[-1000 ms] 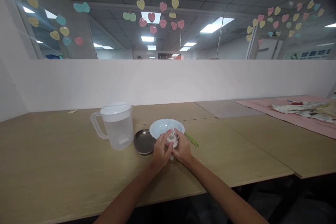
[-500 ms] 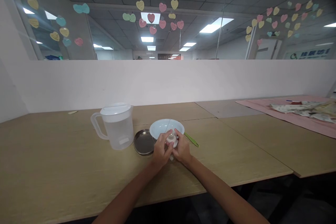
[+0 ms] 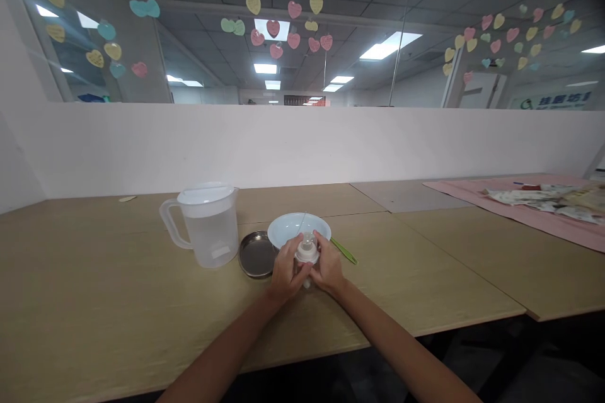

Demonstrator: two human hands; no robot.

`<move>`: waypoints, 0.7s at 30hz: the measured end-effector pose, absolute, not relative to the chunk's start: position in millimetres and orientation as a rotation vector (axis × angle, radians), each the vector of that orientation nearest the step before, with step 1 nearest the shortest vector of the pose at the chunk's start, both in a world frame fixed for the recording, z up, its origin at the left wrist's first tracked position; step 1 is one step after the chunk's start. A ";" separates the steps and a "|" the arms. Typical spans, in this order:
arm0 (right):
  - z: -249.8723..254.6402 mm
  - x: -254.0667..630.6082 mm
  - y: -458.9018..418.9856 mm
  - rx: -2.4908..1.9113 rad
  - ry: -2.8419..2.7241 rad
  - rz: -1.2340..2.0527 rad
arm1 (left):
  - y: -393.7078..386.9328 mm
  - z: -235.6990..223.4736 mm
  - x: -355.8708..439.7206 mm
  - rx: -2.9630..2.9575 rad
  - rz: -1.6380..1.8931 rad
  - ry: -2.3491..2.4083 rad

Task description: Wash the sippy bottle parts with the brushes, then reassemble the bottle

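Both my hands close around a small clear bottle with a white nipple-like top (image 3: 307, 252), standing upright on the wooden table (image 3: 118, 302). My left hand (image 3: 285, 272) wraps its left side, and my right hand (image 3: 327, 267) wraps its right side. Just behind the bottle sits a pale blue bowl (image 3: 299, 228) with a thin stick leaning in it. A round metal lid (image 3: 256, 254) lies left of the bowl. A green utensil (image 3: 345, 251) lies to the right of the bowl, partly hidden by my right hand.
A clear plastic jug with a white lid (image 3: 204, 224) holds water, left of the metal lid. A pink cloth with packets on it (image 3: 543, 201) covers the far right. A white partition (image 3: 302, 145) runs behind the table. The table's front edge is close to me.
The bottle's white top now stands a little higher between my fingers. The view has shifted slightly; the other things have stayed put.
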State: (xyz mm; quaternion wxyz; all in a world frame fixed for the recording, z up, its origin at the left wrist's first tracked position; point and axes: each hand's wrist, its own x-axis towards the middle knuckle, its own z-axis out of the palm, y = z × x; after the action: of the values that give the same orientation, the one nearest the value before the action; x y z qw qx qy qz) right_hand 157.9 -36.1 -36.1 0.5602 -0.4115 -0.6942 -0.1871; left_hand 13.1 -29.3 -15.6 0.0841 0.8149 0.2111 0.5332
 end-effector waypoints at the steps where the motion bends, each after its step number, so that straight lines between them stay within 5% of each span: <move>1: -35.6 160.0 -36.6 -0.940 -1.649 -0.439 | -28.5 -16.7 11.2 2.429 1.618 0.599; 8: -32.1 168.0 -39.3 -0.907 -1.508 -0.279 | -21.6 -16.0 1.4 2.271 1.737 0.605; 21: -26.6 161.1 -43.7 -0.954 -1.592 -0.241 | -27.6 -19.5 11.9 2.486 1.370 0.858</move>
State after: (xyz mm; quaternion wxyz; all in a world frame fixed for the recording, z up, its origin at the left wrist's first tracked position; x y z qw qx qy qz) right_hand 161.1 -43.7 -26.6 0.5933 -0.4104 -0.6847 -0.1037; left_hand 11.9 -27.6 -19.5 0.0881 0.8350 0.2884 0.4603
